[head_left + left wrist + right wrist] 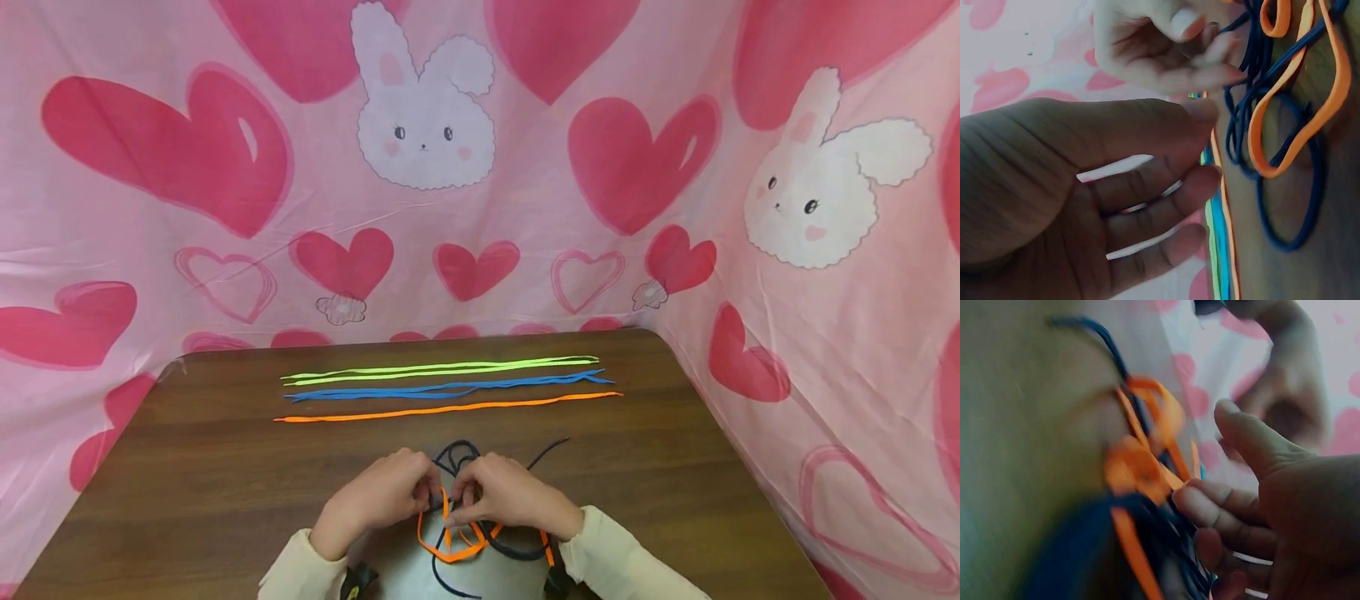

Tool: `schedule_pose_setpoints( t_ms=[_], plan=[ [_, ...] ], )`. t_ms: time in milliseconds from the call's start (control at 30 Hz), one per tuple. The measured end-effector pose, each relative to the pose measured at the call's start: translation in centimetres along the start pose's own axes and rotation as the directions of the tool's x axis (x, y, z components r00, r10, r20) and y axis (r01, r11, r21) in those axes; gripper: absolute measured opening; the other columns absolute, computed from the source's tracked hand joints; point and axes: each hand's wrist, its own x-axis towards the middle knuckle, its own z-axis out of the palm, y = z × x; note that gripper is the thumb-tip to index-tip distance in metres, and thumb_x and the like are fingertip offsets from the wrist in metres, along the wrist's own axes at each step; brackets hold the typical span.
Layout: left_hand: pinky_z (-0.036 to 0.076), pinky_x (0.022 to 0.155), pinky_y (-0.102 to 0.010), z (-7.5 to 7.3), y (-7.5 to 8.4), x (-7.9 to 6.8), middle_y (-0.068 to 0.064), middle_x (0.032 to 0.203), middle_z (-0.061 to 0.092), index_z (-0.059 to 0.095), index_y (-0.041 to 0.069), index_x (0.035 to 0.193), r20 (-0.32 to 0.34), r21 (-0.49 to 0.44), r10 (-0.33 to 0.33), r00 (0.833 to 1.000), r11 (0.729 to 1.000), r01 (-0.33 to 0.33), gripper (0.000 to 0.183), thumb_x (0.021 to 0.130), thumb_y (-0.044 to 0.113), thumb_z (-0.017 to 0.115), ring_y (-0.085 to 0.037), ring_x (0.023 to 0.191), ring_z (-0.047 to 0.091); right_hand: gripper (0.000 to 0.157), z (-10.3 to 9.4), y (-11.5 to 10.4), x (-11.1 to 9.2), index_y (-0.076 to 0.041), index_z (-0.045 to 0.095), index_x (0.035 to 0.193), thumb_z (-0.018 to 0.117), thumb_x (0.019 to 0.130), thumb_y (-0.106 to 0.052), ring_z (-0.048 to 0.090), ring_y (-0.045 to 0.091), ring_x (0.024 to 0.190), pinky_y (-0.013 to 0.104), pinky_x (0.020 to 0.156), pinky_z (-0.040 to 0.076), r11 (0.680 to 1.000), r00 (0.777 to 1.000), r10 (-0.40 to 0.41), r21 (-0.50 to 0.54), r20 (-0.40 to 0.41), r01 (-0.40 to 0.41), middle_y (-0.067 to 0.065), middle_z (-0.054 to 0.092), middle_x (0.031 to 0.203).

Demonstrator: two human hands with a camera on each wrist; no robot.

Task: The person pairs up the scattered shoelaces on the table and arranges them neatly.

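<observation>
A dark navy cord (517, 553) and a flat orange lace (452, 559) lie loosely tangled near the front of the table. My left hand (390, 493) is at the left side of the tangle. In the left wrist view its thumb and fingers (1179, 247) are extended, with nothing visible between them. My right hand (508, 493) is over the tangle's upper right. From the right wrist view, its thumb stands apart from the fingers, and the fingertips (1191, 503) touch the orange lace (1175, 464). Blur hides some of the cord's crossings.
Across the back of the brown wooden table (210, 467) lie green laces (442, 368), blue laces (450, 388) and one straight orange lace (450, 408). Pink cloth (525, 275) with hearts and rabbits hangs behind and to the right.
</observation>
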Motion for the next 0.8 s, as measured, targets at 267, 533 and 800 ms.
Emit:
schedule_pose_setpoints(
  t_ms=[267, 533, 800],
  plan=[
    [0.042, 0.058, -0.026, 0.8, -0.2, 1.1, 0.004, 0.071, 0.055, 0.07, 0.009, 0.091, -0.038, 0.054, -0.043, 0.998, 0.998, 0.045, 0.028, 0.073, -0.005, 0.085, -0.008, 0.064, 0.047, 0.027, 3.0, -1.7, 0.3, -0.029, 0.064, 0.07, 0.082, 0.084, -0.045, 0.048, -0.004, 0.053, 0.018, 0.054, 0.039, 0.984, 0.998, 0.038, -0.173, -0.042, -0.044, -0.021, 0.05, 0.056],
    [0.053, 0.067, -0.034, 1.0, -0.1, 1.7, -0.001, 0.083, 0.067, 0.074, 0.004, 0.09, 0.04, 0.039, -0.124, 0.991, 0.992, 0.123, 0.028, 0.068, -0.006, 0.088, -0.013, 0.072, 0.055, 0.021, 3.2, -2.4, 0.2, -0.027, 0.064, 0.069, 0.077, 0.084, -0.017, 0.043, -0.002, 0.049, 0.017, 0.05, 0.037, 0.979, 1.0, 0.026, -0.2, -0.013, -0.028, -0.019, 0.045, 0.054],
    [0.037, 0.049, -0.023, 2.2, -0.7, 1.9, 0.007, 0.06, 0.053, 0.066, 0.011, 0.066, 0.076, -0.009, -0.12, 0.99, 0.993, 0.121, 0.027, 0.069, -0.014, 0.076, -0.009, 0.053, 0.044, 0.028, 3.3, -2.4, -0.1, -0.026, 0.057, 0.062, 0.075, 0.08, -0.012, 0.038, 0.0, 0.048, 0.016, 0.048, 0.031, 0.973, 0.999, 0.039, -0.227, -0.006, -0.04, -0.018, 0.039, 0.052]
  ],
)
